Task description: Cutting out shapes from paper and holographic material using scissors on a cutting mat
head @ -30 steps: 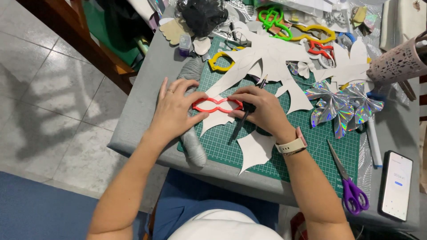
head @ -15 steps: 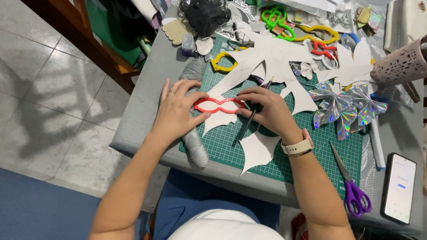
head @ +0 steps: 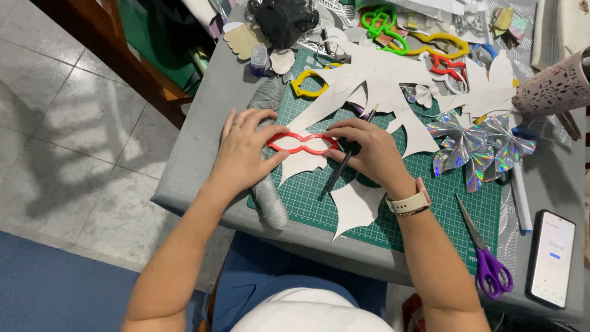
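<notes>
One red stencil [head: 302, 142], two hands, one pencil [head: 344, 165].

template [head: 302, 142] red | mat [head: 424, 203] green, pale grid | card [head: 356, 206] white | pencil [head: 350, 154] black | bows [head: 476, 144] iridescent silver | scissors [head: 491, 270] purple handles | cup [head: 556, 86] pink, perforated | table [head: 196, 154] grey
</notes>
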